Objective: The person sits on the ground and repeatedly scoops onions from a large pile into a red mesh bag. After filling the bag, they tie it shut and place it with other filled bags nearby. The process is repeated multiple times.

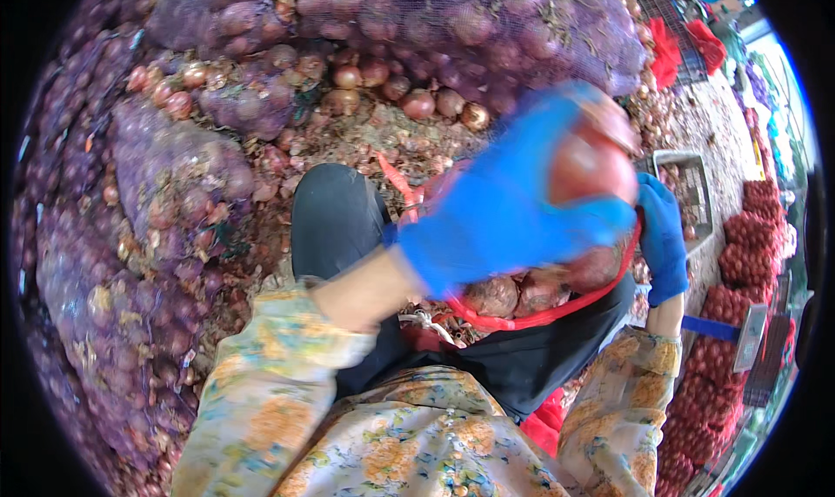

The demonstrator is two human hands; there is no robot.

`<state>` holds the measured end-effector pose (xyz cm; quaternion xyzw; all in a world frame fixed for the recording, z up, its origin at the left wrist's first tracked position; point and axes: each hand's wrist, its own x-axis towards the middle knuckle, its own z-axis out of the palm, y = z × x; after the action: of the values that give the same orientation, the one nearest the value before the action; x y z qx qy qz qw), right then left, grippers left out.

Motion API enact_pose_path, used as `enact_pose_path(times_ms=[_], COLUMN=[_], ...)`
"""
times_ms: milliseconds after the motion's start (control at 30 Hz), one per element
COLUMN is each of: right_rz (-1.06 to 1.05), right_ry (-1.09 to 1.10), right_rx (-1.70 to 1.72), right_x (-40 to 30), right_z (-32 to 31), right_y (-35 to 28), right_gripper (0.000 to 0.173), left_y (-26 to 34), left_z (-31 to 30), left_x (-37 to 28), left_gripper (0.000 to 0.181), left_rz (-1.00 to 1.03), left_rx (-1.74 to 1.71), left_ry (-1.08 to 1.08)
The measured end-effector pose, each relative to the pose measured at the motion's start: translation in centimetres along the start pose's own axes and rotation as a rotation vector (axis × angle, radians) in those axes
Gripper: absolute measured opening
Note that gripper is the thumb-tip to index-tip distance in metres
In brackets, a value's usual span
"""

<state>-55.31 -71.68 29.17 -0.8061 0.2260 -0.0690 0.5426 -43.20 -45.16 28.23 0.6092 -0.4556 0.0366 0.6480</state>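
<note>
My left hand (496, 203), in a blue knit glove, is blurred and holds red onions (590, 164) above a red-rimmed bag (541, 317). It hides much of the bag's mouth. Between my knees, the bag contains several large red onions (492, 296). On the far right of the mouth, my gloved right hand (662, 236) grips the red rim, with its fingers partly hidden behind the edge. A red strap or flap (394, 177) sticks out on the bag's left side.
Purple mesh sacks of onions (470, 21) are heaped ahead and to the left (176, 164). Loose onions (417, 104) and dry skins cover the ground. At right are a grey plastic crate (701, 197), stacked red mesh bags (750, 236) and a dark crate (665, 27).
</note>
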Motion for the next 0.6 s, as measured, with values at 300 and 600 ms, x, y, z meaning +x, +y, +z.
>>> enact_pose_path(times_ms=[300, 600], right_rz=[-0.113, -0.031], right_ry=[0.074, 0.219], right_rx=[-0.153, -0.207], right_x=[0.3, -0.4], right_z=[3.0, 5.2], right_y=[0.4, 1.1], right_gripper=[0.031, 0.044], left_y=[-6.0, -39.3], left_z=[5.2, -21.2], left_x=[3.3, -1.6], left_gripper=[0.032, 0.068], left_rz=[-0.238, -1.189], left_rx=[0.535, 1.065], left_ry=[-0.337, -0.073])
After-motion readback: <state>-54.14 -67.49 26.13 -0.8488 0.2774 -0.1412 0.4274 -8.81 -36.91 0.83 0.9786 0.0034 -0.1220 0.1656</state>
